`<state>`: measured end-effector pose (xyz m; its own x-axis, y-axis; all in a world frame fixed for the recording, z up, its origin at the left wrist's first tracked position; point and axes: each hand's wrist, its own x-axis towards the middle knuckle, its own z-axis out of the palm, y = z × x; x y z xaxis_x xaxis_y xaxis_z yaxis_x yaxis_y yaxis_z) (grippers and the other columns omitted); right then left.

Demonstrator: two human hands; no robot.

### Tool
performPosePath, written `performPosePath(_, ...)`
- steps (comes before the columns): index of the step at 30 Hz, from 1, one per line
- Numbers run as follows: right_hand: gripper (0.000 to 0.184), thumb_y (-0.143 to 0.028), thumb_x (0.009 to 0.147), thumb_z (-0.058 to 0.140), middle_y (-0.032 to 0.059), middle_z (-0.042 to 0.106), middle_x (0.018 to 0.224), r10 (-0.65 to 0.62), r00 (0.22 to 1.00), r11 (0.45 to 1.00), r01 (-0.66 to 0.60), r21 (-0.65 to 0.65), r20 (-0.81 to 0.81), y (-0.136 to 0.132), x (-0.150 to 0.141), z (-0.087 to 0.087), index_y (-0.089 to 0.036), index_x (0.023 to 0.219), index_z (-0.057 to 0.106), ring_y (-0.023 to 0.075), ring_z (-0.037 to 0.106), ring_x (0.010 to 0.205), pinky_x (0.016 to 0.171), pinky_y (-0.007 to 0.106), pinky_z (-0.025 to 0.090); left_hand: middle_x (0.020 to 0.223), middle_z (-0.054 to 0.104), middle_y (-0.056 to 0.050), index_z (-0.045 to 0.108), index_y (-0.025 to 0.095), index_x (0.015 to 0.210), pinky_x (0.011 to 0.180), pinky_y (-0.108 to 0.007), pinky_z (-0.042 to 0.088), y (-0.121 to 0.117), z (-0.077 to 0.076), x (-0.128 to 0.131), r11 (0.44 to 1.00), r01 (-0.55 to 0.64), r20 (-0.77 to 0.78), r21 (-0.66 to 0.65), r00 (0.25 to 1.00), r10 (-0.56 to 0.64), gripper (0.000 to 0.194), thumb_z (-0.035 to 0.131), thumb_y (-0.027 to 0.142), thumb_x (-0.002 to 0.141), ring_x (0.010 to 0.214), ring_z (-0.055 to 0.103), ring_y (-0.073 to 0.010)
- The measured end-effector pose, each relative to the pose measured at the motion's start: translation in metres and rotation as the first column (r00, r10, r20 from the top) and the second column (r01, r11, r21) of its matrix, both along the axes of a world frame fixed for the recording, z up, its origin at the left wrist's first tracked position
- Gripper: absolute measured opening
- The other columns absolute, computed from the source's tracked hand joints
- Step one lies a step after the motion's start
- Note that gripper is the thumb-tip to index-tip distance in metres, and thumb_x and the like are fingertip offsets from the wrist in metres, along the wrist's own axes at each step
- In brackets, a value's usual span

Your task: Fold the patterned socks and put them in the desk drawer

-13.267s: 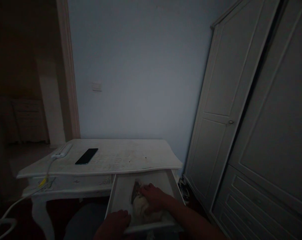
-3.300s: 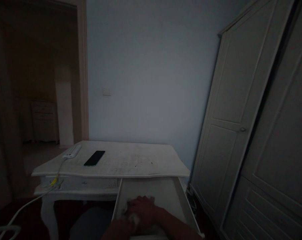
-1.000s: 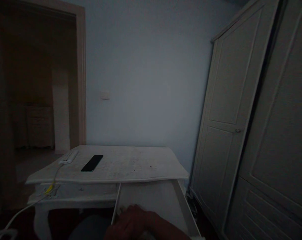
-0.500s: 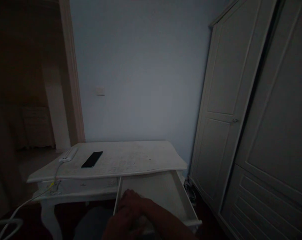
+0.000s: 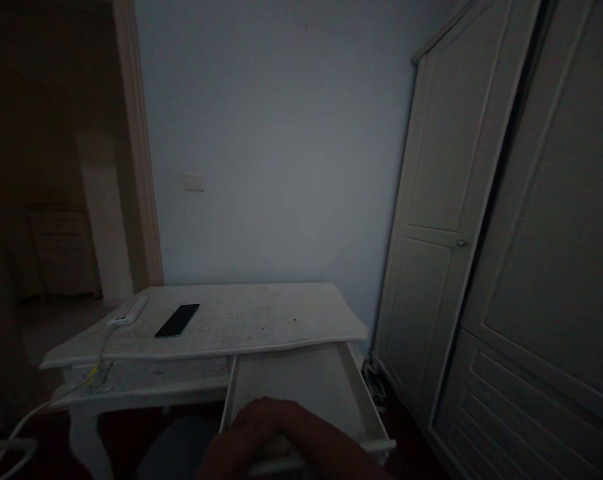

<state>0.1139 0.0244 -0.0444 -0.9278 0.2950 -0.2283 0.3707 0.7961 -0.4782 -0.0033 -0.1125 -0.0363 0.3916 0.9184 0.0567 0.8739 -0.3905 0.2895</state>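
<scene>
The room is very dim. A white desk [image 5: 241, 320] has its right-hand drawer [image 5: 364, 407] pulled out toward me. My right hand [image 5: 268, 420] rests over the front part of the drawer, its back up and fingers curled down; what lies beneath it is hidden. My right forearm comes in from the lower right. My left hand [image 5: 221, 457] sits just left of it at the drawer's front corner, dark against my lap, with fingers I cannot make out. The bare drawer bottom shows beyond the hands.
A black phone [image 5: 176, 321] and a white power strip [image 5: 128, 311] lie on the desk's left part; its cable [image 5: 26, 420] hangs to the floor. A tall white wardrobe [image 5: 481, 267] stands close on the right. A dark doorway [image 5: 56, 167] opens on the left.
The pale cloth seen in the drawer earlier is out of sight under my hands. Both hands have slid toward the drawer's front edge. The view has shifted slightly to the right.
</scene>
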Motion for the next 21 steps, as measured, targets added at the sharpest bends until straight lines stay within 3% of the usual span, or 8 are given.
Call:
performPosePath(4, 0.038, -0.024, 0.076, 0.08, 0.0, 0.081, 0.112, -0.015, 0.996, 0.998, 0.02, -0.058, 0.091, 0.0, 0.027, 0.007, -0.022, 0.114, 0.079, 0.0258, 0.077, 0.099, 0.081, 0.028, 0.056, 0.131, 0.077, 0.002, 0.068, 0.043, 0.129, 0.1, -0.034, 0.056, -0.006, 0.013, 0.006, 0.997, -0.057, -0.011, -0.044, 0.998, 0.056, 0.049, 0.078, 0.05, 0.082, 0.116, 0.073, -0.0278)
performPosePath(8, 0.06, -0.026, 0.069, 0.081, -0.0021, 0.08, 0.117, -0.12, 0.983, 0.975, 0.143, -0.168, 0.139, 0.001, 0.087, 0.024, -0.027, 0.129, 0.077, 0.0279, 0.075, 0.105, 0.082, 0.03, 0.056, 0.116, 0.08, -0.005, 0.074, 0.029, 0.111, 0.092, -0.034, 0.055, -0.004, 0.02, 0.01, 0.983, -0.139, -0.168, -0.118, 0.979, 0.118, 0.046, 0.074, 0.064, 0.081, 0.108, 0.075, -0.0289)
performPosePath(12, 0.062, -0.026, 0.056, 0.086, -0.0038, 0.081, 0.106, -0.274, 0.927, 0.938, 0.316, -0.142, 0.257, 0.006, 0.153, 0.036, -0.031, 0.118, 0.082, 0.0309, 0.075, 0.097, 0.08, 0.034, 0.057, 0.121, 0.078, -0.009, 0.074, 0.027, 0.111, 0.097, -0.039, 0.053, 0.001, 0.02, 0.012, 0.977, -0.169, -0.277, -0.126, 0.952, 0.129, 0.049, 0.07, 0.066, 0.083, 0.115, 0.073, -0.0328)
performPosePath(14, 0.062, -0.026, 0.051, 0.087, -0.0048, 0.081, 0.102, -0.335, 0.903, 0.923, 0.372, -0.098, 0.27, 0.007, 0.172, 0.038, -0.032, 0.113, 0.084, 0.032, 0.076, 0.096, 0.08, 0.036, 0.058, 0.122, 0.078, -0.009, 0.074, 0.027, 0.114, 0.098, -0.04, 0.052, 0.001, 0.018, 0.012, 0.978, -0.165, -0.284, -0.129, 0.951, 0.123, 0.05, 0.067, 0.067, 0.086, 0.116, 0.072, -0.0331)
performPosePath(17, 0.062, -0.025, 0.05, 0.086, -0.0045, 0.081, 0.103, -0.343, 0.904, 0.927, 0.369, -0.063, 0.255, 0.006, 0.17, 0.035, -0.032, 0.112, 0.084, 0.0323, 0.076, 0.096, 0.082, 0.036, 0.058, 0.121, 0.078, -0.01, 0.074, 0.027, 0.115, 0.097, -0.041, 0.053, 0.001, 0.017, 0.013, 0.976, -0.173, -0.289, -0.13, 0.948, 0.13, 0.052, 0.066, 0.068, 0.086, 0.116, 0.073, -0.0335)
performPosePath(21, 0.061, -0.026, 0.059, 0.08, 0.0015, 0.081, 0.109, -0.215, 0.953, 0.965, 0.241, -0.1, 0.214, 0.0, 0.114, 0.02, -0.025, 0.12, 0.081, 0.0321, 0.076, 0.097, 0.079, 0.034, 0.057, 0.123, 0.078, -0.008, 0.073, 0.028, 0.118, 0.098, -0.038, 0.053, 0.0, 0.014, 0.012, 0.976, -0.18, -0.252, -0.122, 0.957, 0.145, 0.048, 0.073, 0.059, 0.083, 0.116, 0.073, -0.0317)
